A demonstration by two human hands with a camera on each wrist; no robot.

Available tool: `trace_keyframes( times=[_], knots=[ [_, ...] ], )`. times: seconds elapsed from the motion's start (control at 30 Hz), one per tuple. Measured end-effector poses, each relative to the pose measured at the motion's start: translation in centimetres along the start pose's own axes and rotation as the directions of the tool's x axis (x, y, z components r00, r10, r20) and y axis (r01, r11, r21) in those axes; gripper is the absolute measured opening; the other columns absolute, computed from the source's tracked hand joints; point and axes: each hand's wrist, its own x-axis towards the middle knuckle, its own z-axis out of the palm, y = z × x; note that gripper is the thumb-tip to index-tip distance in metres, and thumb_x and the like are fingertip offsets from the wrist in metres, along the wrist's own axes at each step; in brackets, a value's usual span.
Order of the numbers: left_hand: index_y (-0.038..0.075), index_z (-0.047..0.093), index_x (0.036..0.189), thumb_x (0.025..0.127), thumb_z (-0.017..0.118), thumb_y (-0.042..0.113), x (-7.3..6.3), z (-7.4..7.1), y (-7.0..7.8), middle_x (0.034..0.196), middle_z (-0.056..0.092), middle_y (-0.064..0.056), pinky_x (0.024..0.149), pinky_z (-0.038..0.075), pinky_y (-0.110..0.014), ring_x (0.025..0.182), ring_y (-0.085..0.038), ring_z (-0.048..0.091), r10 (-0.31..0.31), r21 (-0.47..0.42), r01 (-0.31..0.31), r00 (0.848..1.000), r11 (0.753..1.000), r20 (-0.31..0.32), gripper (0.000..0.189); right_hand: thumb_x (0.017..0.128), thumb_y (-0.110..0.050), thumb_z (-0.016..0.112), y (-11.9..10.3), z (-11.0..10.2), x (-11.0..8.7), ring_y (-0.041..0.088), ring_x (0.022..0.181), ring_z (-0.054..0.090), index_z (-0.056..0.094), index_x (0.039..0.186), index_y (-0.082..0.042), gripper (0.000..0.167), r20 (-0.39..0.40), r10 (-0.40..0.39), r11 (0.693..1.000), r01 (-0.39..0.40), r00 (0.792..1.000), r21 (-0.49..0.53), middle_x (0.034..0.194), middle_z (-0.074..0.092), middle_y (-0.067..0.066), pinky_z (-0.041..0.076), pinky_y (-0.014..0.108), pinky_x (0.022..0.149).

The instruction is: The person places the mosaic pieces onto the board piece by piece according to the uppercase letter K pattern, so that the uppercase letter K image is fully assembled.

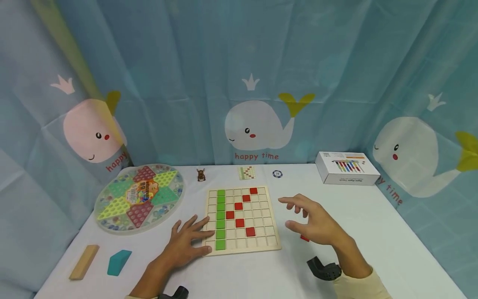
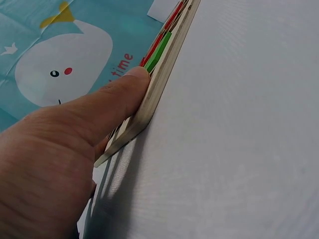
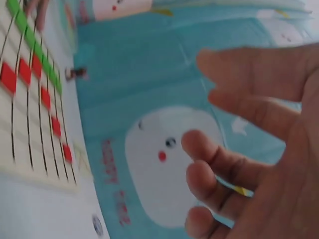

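A square wooden grid board [image 1: 257,242] lies on the white table. A column of green tiles [image 1: 220,224] fills its second column from the left, and several red tiles [image 1: 250,231] form a bent diagonal line beside it. My left hand [image 1: 186,243] rests with spread fingers on the board's left edge; in the left wrist view its thumb [image 2: 119,94] presses on the board's rim near a green tile. Right of the board, my right hand [image 1: 313,220] hovers with loosely bent fingers, holding nothing. Partly hidden beneath it is a loose red tile [image 1: 305,238].
A round star-patterned game board [image 1: 175,203] lies at the left. In front of it are a wooden block [image 1: 84,262] and a teal block [image 1: 119,262]. Along the back stand a small brown animal figurine [image 1: 201,175], a pattern card [image 1: 247,172], a round chip [image 1: 277,174] and a white box [image 1: 347,168].
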Motion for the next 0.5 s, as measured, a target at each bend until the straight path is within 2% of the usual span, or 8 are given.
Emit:
trace_keyframes(
  times=[0.13, 0.27, 0.4, 0.5],
  knots=[
    [0.026, 0.072, 0.119, 0.08, 0.071, 0.053, -0.1, 0.0, -0.1, 0.146, 0.045, 0.0, 0.101, 0.0, -0.069, 0.139, -0.039, 0.025, 0.005, -0.004, -0.005, 1.0, 1.0, -0.002, 0.047, 0.083, -0.015, 0.075, 1.9, -1.4, -0.8, 0.013, 0.091, 0.048, 0.058, 0.132, -0.026, 0.054, 0.059, -0.001, 1.0, 0.002, 0.998, -0.014, 0.106, 0.056, -0.013, 0.046, 0.031, 0.074],
    [0.026, 0.071, 0.119, 0.082, 0.069, 0.053, -0.1, 0.1, -0.1, 0.146, 0.045, 0.0, 0.101, -0.001, -0.069, 0.139, -0.039, 0.024, 0.004, -0.011, -0.004, 1.0, 1.0, 0.002, 0.046, 0.084, -0.013, 0.072, 4.5, -1.8, -1.6, 0.015, 0.092, 0.047, 0.058, 0.133, -0.027, 0.053, 0.117, 0.034, 0.999, -0.034, 0.993, 0.002, 0.11, 0.056, -0.01, 0.045, 0.033, 0.075],
    [0.027, 0.071, 0.12, 0.081, 0.069, 0.055, 0.0, 0.1, -0.1, 0.147, 0.044, 0.001, 0.102, -0.001, -0.068, 0.14, -0.038, 0.023, -0.007, -0.001, 0.007, 1.0, 1.0, 0.008, 0.048, 0.085, -0.008, 0.069, 6.9, -1.7, -2.3, 0.023, 0.094, 0.049, 0.058, 0.133, -0.022, 0.051, 0.203, 0.07, 0.997, -0.077, 0.977, 0.027, 0.11, 0.057, 0.0, 0.044, 0.038, 0.075],
    [0.027, 0.071, 0.12, 0.081, 0.068, 0.056, -0.1, 0.2, -0.1, 0.147, 0.044, 0.001, 0.102, -0.001, -0.068, 0.14, -0.038, 0.023, -0.01, 0.007, 0.01, 1.0, 1.0, 0.007, 0.049, 0.085, -0.007, 0.069, 8.3, -1.6, -2.7, 0.03, 0.093, 0.047, 0.058, 0.132, -0.015, 0.049, 0.273, 0.081, 0.994, -0.098, 0.959, 0.049, 0.109, 0.056, 0.008, 0.044, 0.037, 0.07]
  ],
)
